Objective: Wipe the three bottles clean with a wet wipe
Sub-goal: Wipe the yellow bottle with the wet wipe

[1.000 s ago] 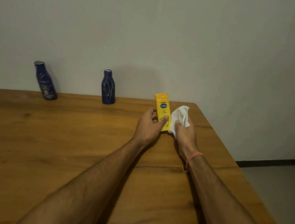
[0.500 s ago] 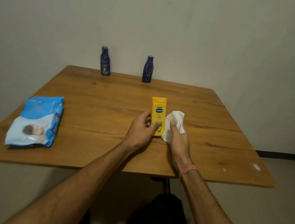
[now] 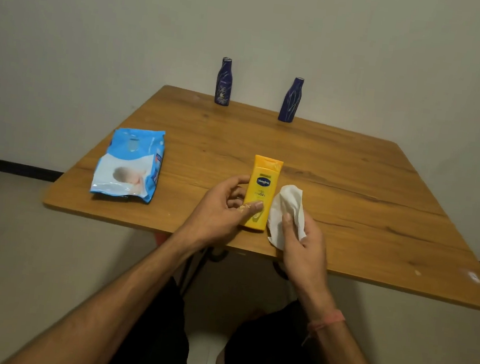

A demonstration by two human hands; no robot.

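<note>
Left hand (image 3: 220,209) curled in grip; right hand (image 3: 304,246) pinching.

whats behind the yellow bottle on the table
Behind the yellow bottle, bare wooden table runs back to two dark blue bottles at the far edge. The left hand covers its lower left side.

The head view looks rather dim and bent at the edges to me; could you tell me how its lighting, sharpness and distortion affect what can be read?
Head view: dim, warm light, no harsh glare; wide-angle bending tilts the two blue bottles apart and skews the table; the yellow bottle label is legible, held by the left hand; the wet wipe in the right hand appears pale, folds soft; wipes pack print blurred.
</note>
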